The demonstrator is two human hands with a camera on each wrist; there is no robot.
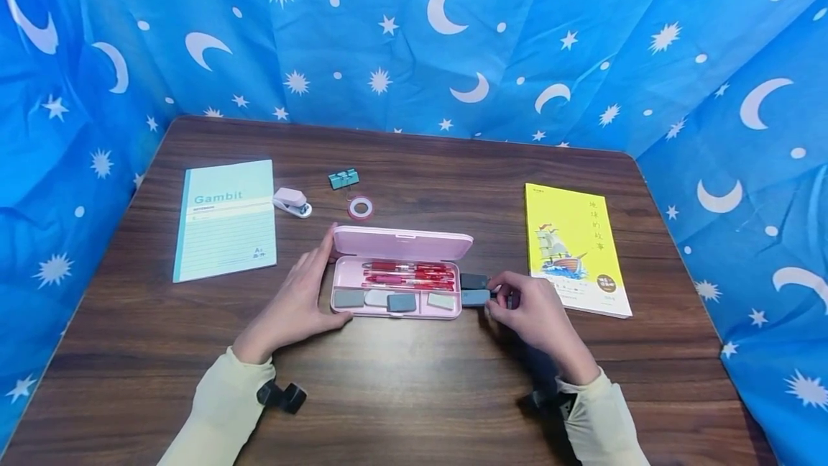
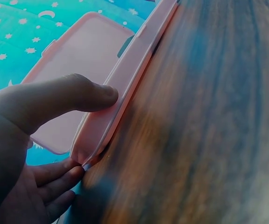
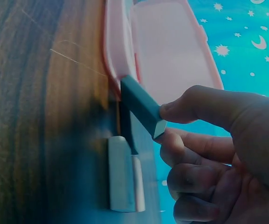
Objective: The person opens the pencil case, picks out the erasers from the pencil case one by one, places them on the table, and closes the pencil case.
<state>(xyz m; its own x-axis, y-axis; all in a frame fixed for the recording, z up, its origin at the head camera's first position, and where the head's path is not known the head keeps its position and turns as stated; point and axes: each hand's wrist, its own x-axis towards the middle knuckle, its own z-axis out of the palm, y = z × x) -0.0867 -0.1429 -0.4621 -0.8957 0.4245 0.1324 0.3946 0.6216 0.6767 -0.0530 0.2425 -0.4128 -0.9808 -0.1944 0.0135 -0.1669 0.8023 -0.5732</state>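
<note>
An open pink pencil case (image 1: 397,313) lies on the table, its lid raised at the back. Several red pens (image 1: 407,275) fill its long compartment; grey and white erasers (image 1: 401,302) lie in the front ones. My left hand (image 1: 294,304) holds the case at its left end, the thumb (image 2: 102,97) against the front wall and fingers at the end corner. At the right end, my right hand (image 1: 533,308) pinches a blue-grey eraser (image 3: 141,107) between thumb and fingers, its far end close to the case wall. A darker eraser (image 1: 474,281) is beside it, partly hidden in the right wrist view.
Behind the case are a teal binder clip (image 1: 343,178) and a roll of tape (image 1: 360,208). A small pink-and-white stapler (image 1: 293,202) sits beside a pale green notebook (image 1: 226,225) on the left. A yellow book (image 1: 569,229) lies right, close to my right hand.
</note>
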